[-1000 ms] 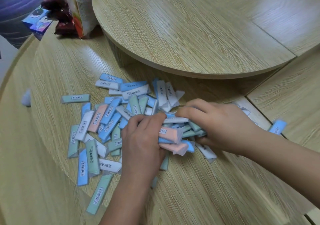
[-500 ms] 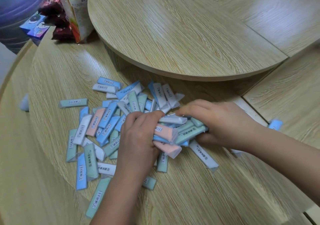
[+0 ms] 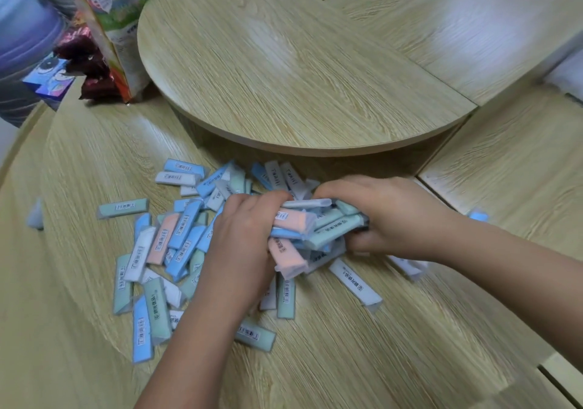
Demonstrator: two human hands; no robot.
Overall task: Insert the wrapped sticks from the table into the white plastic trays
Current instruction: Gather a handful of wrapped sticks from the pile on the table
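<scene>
A heap of wrapped sticks (image 3: 176, 244) in blue, green, white and pink lies scattered on the wooden table (image 3: 362, 361). My left hand (image 3: 243, 244) and my right hand (image 3: 388, 216) face each other and grip one bundle of sticks (image 3: 310, 232) between them, lifted a little off the table. Pink, green and blue sticks show in the gap between the hands. A white stick (image 3: 355, 282) lies loose just below the bundle. No white plastic tray is in view.
A raised round wooden turntable (image 3: 284, 71) sits right behind the heap. A colourful snack bag (image 3: 116, 20) and dark wrappers (image 3: 88, 68) stand at the back left. One stray blue stick (image 3: 478, 216) lies right of my right wrist.
Both hands have pressed closer together and gathered the sticks between them into a tighter bundle. The white stick has slipped out below it onto the table.
</scene>
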